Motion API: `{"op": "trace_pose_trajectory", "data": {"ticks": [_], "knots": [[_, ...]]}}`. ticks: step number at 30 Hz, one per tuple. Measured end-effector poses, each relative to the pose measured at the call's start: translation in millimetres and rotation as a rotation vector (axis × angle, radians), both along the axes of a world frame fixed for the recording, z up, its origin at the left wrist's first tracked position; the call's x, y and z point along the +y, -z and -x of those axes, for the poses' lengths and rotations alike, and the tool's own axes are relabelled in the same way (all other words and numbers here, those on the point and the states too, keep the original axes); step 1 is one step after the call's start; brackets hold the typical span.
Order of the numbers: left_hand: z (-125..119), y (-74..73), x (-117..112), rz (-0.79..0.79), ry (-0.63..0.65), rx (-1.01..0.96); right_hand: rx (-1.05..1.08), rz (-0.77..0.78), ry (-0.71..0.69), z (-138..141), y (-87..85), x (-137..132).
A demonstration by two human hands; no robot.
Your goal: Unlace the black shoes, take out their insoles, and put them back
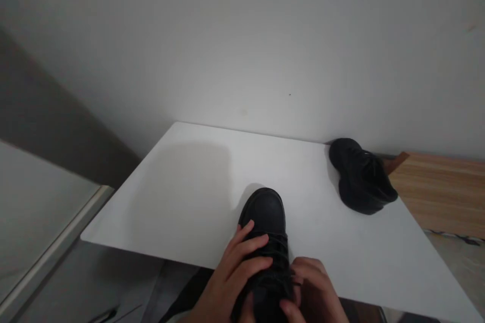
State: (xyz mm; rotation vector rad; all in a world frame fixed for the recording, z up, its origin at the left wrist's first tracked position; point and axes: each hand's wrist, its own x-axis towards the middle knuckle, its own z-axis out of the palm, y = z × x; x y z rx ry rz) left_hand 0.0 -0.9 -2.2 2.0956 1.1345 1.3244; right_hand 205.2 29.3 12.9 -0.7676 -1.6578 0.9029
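Observation:
A black lace-up shoe (265,208) rests at the near edge of the white table, its toe pointing away from me. My left hand (227,277) grips it from the left, several fingers laid over the upper and the thumb near the tongue. Dark laces (279,248) cross the front of the shoe. On the right side, by the upper eyelets, my right hand (314,285) has its fingers bent and pinched on a lace end. Part of the shoe's opening is hidden by both hands and cut off by the frame.
Another black shoe (354,181) stands at the far right edge of the white table (182,186). A pale wall (242,50) rises directly behind the table. Beyond the right edge is a wood-grain panel (439,192).

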Motion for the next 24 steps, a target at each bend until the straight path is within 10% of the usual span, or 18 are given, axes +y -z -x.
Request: {"op": "trace_pose_trajectory", "data": {"ticks": [10,24], "knots": [[17.2,-45.4,4.8,0.179,-0.059,-0.098,-0.049,0.027,0.07,6.0,-28.1,-5.0],[9.8,-64.9,9.9,0.176,-0.094,0.101,-0.067,0.125,0.082,18.7,-43.6,-2.1]]}}
